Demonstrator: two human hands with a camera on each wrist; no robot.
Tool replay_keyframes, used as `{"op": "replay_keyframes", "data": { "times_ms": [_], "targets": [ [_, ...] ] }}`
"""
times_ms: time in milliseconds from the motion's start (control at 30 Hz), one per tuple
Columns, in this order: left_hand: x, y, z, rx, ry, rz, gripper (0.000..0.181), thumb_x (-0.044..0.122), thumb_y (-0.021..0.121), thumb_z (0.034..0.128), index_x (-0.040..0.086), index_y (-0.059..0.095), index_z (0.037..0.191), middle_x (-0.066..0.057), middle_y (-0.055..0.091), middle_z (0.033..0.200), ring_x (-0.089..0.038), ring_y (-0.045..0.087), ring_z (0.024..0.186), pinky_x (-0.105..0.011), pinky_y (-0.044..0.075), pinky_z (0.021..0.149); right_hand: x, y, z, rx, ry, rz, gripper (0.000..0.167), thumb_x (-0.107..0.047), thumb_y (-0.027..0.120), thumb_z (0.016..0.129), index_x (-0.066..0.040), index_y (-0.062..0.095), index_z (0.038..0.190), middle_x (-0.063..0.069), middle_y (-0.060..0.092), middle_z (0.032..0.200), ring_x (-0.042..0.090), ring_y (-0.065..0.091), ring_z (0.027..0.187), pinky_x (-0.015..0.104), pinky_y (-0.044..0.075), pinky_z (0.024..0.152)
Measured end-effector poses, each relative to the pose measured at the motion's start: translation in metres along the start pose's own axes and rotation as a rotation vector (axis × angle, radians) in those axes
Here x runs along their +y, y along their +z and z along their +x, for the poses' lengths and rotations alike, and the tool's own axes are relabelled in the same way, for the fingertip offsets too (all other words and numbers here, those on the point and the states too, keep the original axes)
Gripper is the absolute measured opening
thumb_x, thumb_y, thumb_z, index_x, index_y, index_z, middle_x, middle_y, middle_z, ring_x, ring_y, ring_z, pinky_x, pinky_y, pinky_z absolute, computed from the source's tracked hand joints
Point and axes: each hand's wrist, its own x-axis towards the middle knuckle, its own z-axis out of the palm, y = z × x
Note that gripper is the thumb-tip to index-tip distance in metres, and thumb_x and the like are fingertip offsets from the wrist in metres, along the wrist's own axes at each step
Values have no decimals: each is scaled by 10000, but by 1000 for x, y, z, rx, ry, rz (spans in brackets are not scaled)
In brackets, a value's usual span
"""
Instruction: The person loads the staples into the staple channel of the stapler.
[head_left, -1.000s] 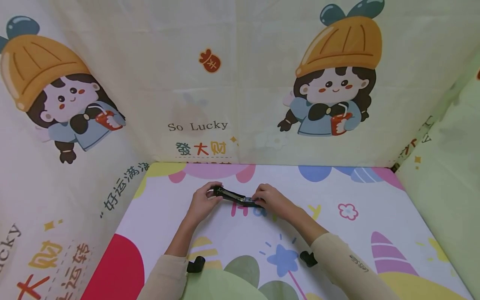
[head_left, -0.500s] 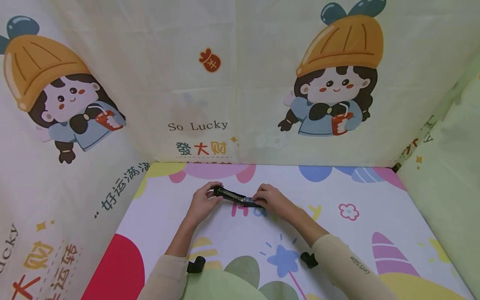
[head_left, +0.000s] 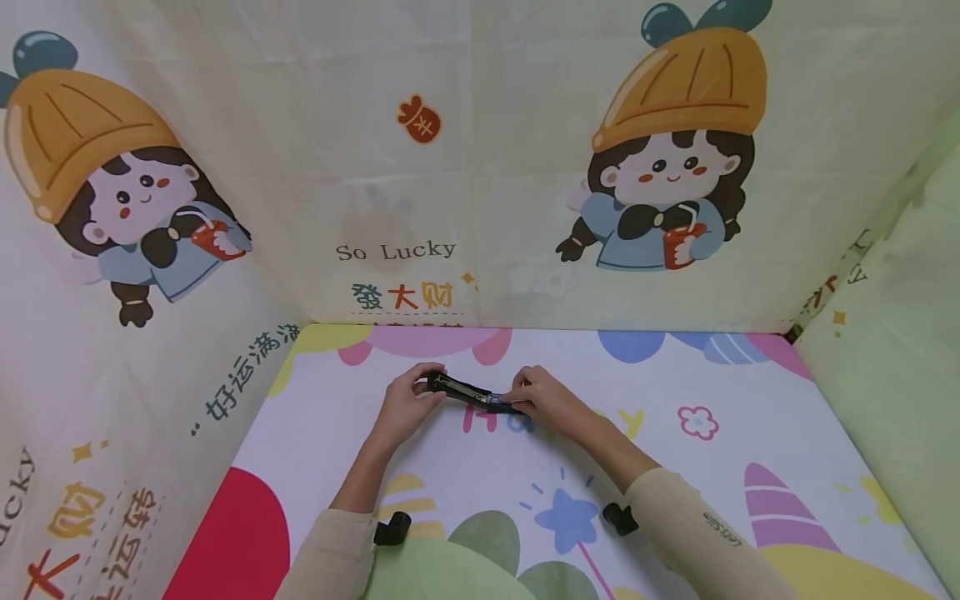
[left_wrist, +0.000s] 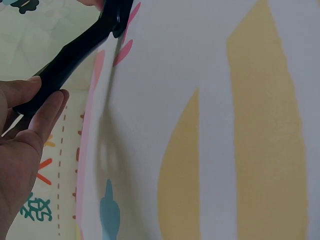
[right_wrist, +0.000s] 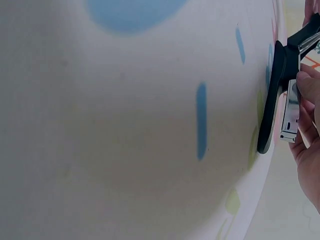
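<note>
A black stapler-like tool with a silver metal channel [head_left: 465,390] is held slightly above the patterned surface, its two parts spread in a bent line. At its left end, my left hand [head_left: 406,408] pinches the black body between thumb and fingers; the left wrist view shows the same grip on the black arm [left_wrist: 75,52] by the left hand [left_wrist: 25,135]. My right hand [head_left: 551,404] holds the metal part near the other end. In the right wrist view, the right hand [right_wrist: 309,115] has its fingers around the silver metal piece [right_wrist: 290,112], beside the black base [right_wrist: 271,100].
The tabletop [head_left: 600,450] has a printed cover with colourful shapes. Printed cloth walls [head_left: 517,167] stand behind it and at both sides. A black wrist mount [head_left: 393,529] shows at the left sleeve, another [head_left: 619,518] at the right.
The right hand's fingers have shifted very slightly to the left along the metal part. The left hand holds its place.
</note>
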Motion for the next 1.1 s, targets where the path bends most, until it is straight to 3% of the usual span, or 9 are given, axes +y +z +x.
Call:
{"op": "replay_keyframes", "data": {
  "times_ms": [133, 367, 667, 1100],
  "targets": [
    [3, 0, -2, 2, -1, 0, 420, -17, 687, 856, 79, 597, 1256, -140, 591, 1309, -303, 624, 1173, -309, 546, 934, -2, -2, -1, -21, 14, -9, 239, -87, 749, 832, -176, 769, 1053, 34, 615, 967, 146, 489, 875, 238, 462, 723],
    [-29, 3, 10, 28, 19, -19, 442, 15, 721, 840, 77, 599, 1260, -72, 608, 1270, -259, 643, 1147, -296, 561, 900, 2, 0, -7, -38, 61, -9, 253, -123, 750, 839, -204, 760, 1078, 12, 602, 980, 132, 474, 888, 241, 458, 733],
    [-29, 4, 10, 30, 25, -14, 438, 9, 725, 834, 87, 607, 1248, -65, 609, 1269, -260, 643, 1145, -293, 558, 905, 7, -5, -19, 14, 60, -15, 214, -120, 760, 829, -200, 773, 1027, -1, 595, 971, 141, 481, 898, 264, 462, 744],
    [-26, 4, 10, 25, 12, -18, 437, 10, 714, 845, 67, 596, 1261, -80, 599, 1288, -278, 639, 1151, -308, 565, 892, 12, -12, -29, 12, 83, -35, 204, -130, 758, 831, -208, 776, 1019, -5, 595, 966, 139, 477, 889, 266, 452, 747]
  ]
}}
